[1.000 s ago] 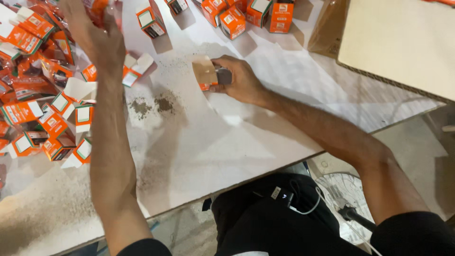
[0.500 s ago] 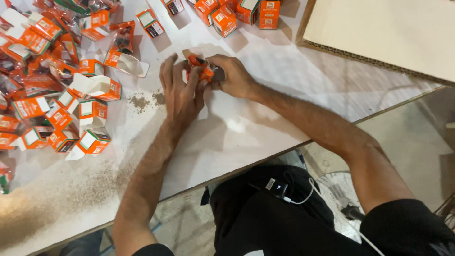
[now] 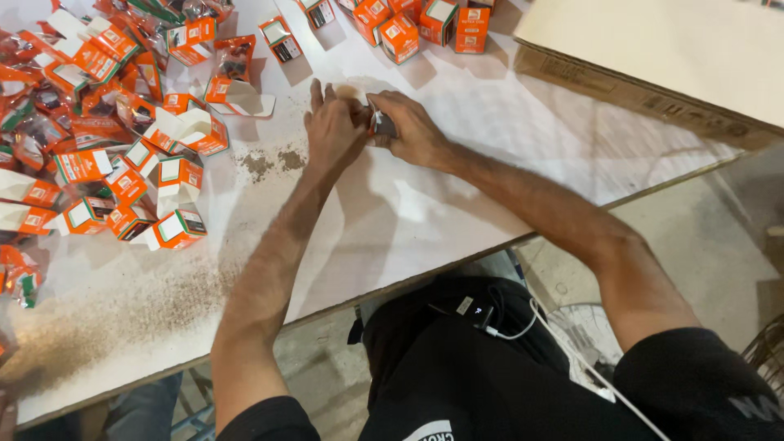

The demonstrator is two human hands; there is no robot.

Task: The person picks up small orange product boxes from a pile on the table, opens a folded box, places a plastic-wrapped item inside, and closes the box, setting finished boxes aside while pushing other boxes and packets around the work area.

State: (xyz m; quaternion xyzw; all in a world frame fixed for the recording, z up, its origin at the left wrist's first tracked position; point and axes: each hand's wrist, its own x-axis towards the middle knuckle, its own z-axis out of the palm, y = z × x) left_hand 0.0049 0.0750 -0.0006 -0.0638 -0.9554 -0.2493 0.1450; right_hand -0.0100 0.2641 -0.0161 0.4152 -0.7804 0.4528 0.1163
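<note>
Holding a small orange box (image 3: 377,122) between them, the left hand (image 3: 333,131) and the right hand (image 3: 412,131) are meeting above the white table (image 3: 457,204). The right fingers (image 3: 390,104) are curling closed around it; the left fingers are pressing against its side, half spread. It is looking light, thin cardboard, easily crushed, so the edges seem the best place to hold.

We see a heap of orange boxes (image 3: 106,139) on the white table (image 3: 457,204) — a big carton (image 3: 653,57) lies right.
</note>
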